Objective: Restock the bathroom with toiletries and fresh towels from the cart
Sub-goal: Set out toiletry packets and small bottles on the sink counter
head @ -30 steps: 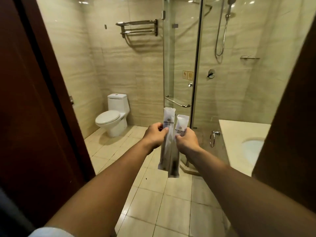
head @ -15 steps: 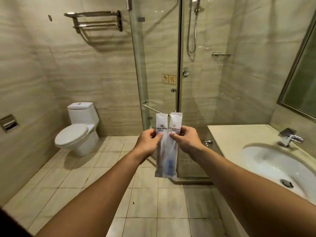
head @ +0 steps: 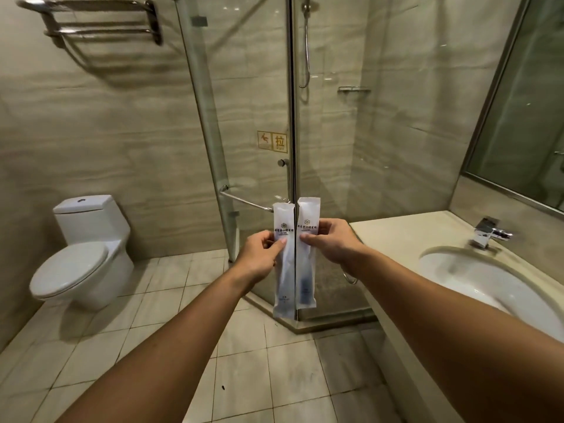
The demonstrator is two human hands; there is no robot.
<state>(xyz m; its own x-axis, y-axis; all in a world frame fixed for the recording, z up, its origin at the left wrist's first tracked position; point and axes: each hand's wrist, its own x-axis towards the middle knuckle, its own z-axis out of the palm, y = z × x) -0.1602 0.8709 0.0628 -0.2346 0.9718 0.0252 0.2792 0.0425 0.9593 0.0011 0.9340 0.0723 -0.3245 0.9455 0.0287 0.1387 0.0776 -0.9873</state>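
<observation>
We hold two thin white packets up in front of us, one in each hand. Our left hand [head: 259, 254] pinches the left packet [head: 283, 261] with thumb and fingers near its printed mark. Our right hand [head: 331, 244] pinches the right packet [head: 307, 254] the same way. The two packets hang side by side, just touching or almost touching along their inner edges.

Each packet is long and thin, and its long side runs straight up and down. The printed tops point up and the loose ends hang down toward the floor [head: 244, 361]. We can see something dark inside the right one near the bottom, but we cannot tell what it is.

We think the job has only just begun. The packets are in the bathroom but not yet set down. The table [head: 403, 236] by the sink [head: 476, 279] on our right has no toiletries on the part we can see. The towel rack [head: 100, 24] high on the wall holds no towels. So the packets need a place, and the fresh towels are yet to come
</observation>
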